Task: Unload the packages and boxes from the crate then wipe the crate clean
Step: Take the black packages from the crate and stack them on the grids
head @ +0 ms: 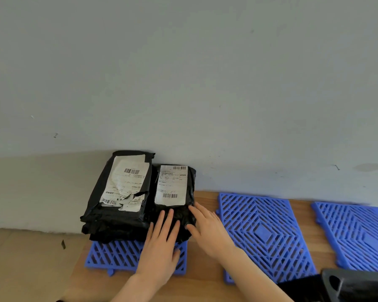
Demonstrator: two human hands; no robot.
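Nearest me, the crate point(356, 286) shows only a dark corner at lower right, and I cannot tell what it holds. On the tabletop point(205, 264), my left hand point(162, 243) and right hand point(207, 227) lie flat on the near end of the right package point(172, 186). Each grip is open, fingers straight, clasping nothing. I judge they are settling it beside the left package point(120, 192) on the mat point(109, 256). Both packages sit back against the wall point(183, 73), probably to stay tidy.
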